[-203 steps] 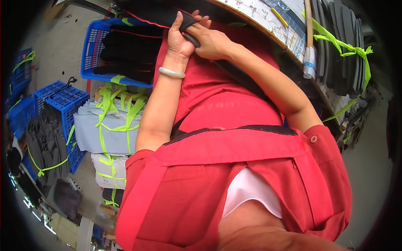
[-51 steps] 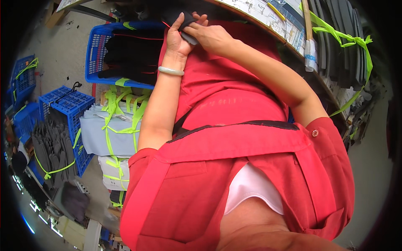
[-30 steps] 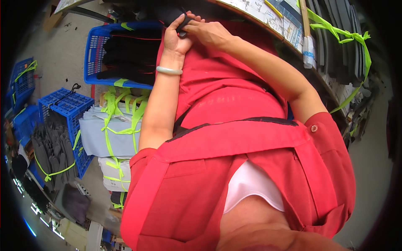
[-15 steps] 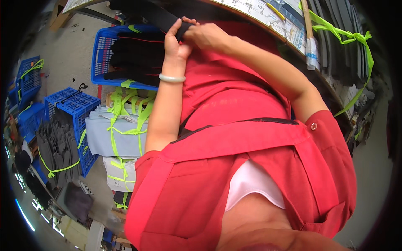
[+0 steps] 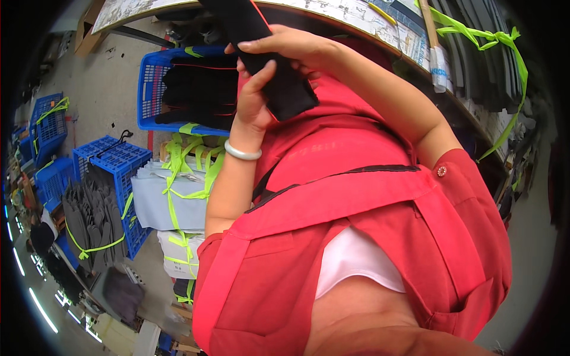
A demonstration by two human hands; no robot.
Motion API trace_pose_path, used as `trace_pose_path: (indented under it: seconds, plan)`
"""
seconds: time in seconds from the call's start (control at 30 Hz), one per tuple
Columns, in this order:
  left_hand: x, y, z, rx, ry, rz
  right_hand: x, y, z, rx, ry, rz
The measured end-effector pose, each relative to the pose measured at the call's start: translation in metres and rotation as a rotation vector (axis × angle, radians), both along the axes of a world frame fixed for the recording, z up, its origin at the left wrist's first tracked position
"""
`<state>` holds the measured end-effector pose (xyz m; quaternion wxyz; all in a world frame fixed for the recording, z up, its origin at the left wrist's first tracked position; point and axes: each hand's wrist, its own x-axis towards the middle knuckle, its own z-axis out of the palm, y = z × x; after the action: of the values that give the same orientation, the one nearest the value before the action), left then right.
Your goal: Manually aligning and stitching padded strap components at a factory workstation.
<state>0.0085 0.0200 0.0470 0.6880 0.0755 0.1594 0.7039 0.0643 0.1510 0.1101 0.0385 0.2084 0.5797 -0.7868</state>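
Note:
A long black cloth piece [image 5: 288, 92] with a thin red edge spans my two hands in front of my red apron [image 5: 350, 142]. My left hand [image 5: 252, 107], with a pale bangle at its wrist, is closed around its near part, thumb on top. Across the strip from the other side, my right hand [image 5: 303, 47] grips it higher up, its thumb lying over the cloth. The near end hangs loose over the apron, while the far end runs up out of the picture. Part of the fingers is hidden behind the cloth.
Left of my hands, a blue crate [image 5: 144, 92] holds black pieces with red edges [image 5: 199, 86]. Below it stand grey-white bundles [image 5: 157, 199] tied with lime strips. A cluttered worktable [image 5: 350, 18] runs along the top, with dark sheets [image 5: 475, 59] stacked at the right.
The black cloth has come down toward me, and more of it shows, with its near end now over the apron. Both hands have shifted their hold on it, the left one moving lower.

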Motion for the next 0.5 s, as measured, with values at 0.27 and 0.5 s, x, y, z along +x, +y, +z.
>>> trace_pose_path:
  seconds: [0.27,0.5]
  plan:
    - [0.037,-0.016,0.019,0.118,0.297,-0.507,-0.018,0.138,0.012,0.132,0.188,-0.707]
    - [-0.016,0.024,0.01,-0.157,0.88,0.299,-0.032,0.054,0.02,-0.126,0.122,-0.305]
